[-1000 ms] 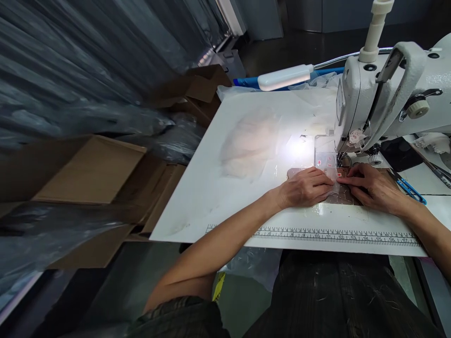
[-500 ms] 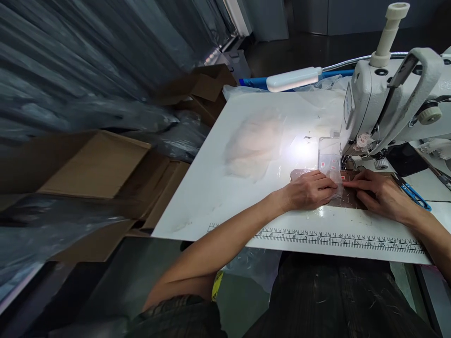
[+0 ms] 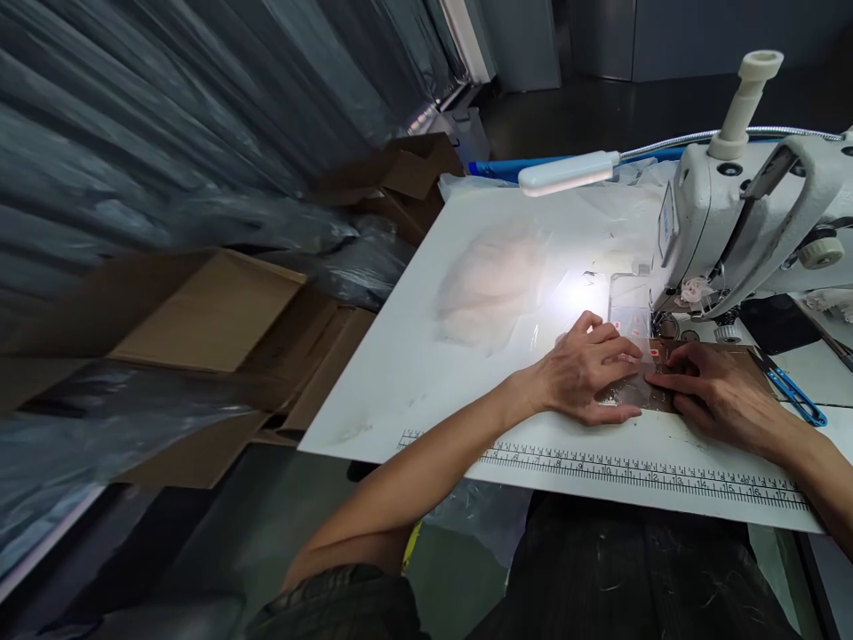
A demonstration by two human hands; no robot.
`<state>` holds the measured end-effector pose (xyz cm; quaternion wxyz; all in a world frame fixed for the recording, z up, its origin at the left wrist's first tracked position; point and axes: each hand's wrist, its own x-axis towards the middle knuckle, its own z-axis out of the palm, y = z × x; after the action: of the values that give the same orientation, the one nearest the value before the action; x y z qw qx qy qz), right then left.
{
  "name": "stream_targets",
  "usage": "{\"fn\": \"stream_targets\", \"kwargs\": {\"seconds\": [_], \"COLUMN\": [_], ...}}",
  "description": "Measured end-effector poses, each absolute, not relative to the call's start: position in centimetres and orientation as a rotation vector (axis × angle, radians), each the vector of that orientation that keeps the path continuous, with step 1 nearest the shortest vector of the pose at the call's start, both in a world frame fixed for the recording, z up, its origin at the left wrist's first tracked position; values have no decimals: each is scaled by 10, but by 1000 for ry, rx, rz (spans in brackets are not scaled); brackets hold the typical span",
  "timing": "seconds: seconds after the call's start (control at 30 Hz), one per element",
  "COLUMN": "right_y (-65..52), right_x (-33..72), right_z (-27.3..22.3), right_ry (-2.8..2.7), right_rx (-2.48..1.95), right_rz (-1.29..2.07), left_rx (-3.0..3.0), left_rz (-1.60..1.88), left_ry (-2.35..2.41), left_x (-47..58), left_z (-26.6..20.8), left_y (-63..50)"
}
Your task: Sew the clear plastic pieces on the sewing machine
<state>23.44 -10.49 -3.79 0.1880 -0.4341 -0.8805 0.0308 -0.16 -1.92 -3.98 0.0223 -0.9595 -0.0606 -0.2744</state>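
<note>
We are pressing our left hand [image 3: 586, 372] and right hand [image 3: 716, 391] flat, fingers spread, on the brown piece [image 3: 643, 391] lying between them, its long side running toward the sewing machine [image 3: 739, 231] just beyond our right fingertips.

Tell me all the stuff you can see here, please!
Sewing machine: one, white, right end of the table.
Table: one, white, ruler marks along its near edge.
Lamp: one, white, on a bendy neck, lit over the table.
Brown piece: one, flat under both hands by the needle.
Clear plastic piece: one, see-through with small red marks, in front of the needle.
Snips: one, blue, right of the hands.
Cardboard boxes: several, brown, left of the table.
Plastic sheeting: grey, far left.
Left hand: pressing flat on the brown piece.
Right hand: pressing flat beside it.
</note>
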Motion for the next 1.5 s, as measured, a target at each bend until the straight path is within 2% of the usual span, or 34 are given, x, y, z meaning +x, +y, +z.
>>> {"fn": "stream_targets", "kwargs": {"seconds": [0.23,1.3,1.5], "right_y": [-105,-106,-106], "right_x": [237,235,235], "right_z": [-42,-45,-40], "right_ry": [-2487,-2457,-2473], "right_rx": [-1202,-1214,-1229], "right_rz": [66,56,38], "left_rx": [-2940,-3001,-2954], "left_rz": [-726,-682,-506], "left_ry": [-260,-267,-345], "left_x": [-2,-2,3], "left_z": [-50,-61,-58], "left_y": [-5,-6,-9]}}
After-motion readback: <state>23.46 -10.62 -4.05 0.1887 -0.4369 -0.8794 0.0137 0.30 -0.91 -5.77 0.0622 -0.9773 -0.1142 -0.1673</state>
